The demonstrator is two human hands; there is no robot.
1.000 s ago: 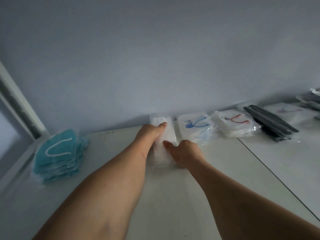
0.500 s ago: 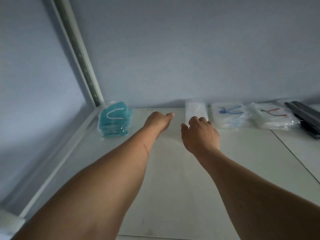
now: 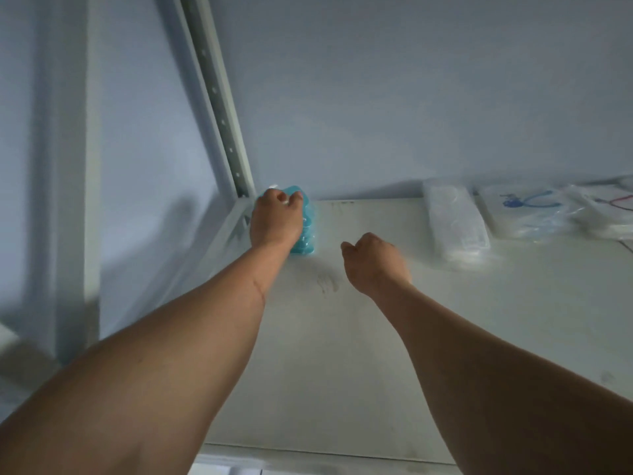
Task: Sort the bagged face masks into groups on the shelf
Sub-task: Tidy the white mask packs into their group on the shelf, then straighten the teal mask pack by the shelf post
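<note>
Teal bagged masks [image 3: 307, 231] sit stacked in the shelf's [image 3: 342, 354] far-left corner, and I see my left hand [image 3: 275, 221] curled over them. My right hand [image 3: 373, 262] hovers loosely curled, holding nothing, left of the white mask stack [image 3: 455, 228].

Two bare forearms and hands [image 3: 275, 222], sleeveless, unadorned.

Readable text: you have none in this view.
Blue-printed bag [image 3: 524, 209]: you see a blue mark, too blurred to read.
Red-marked bag [image 3: 606, 214]: you see a thin red line, no letters legible.
</note>
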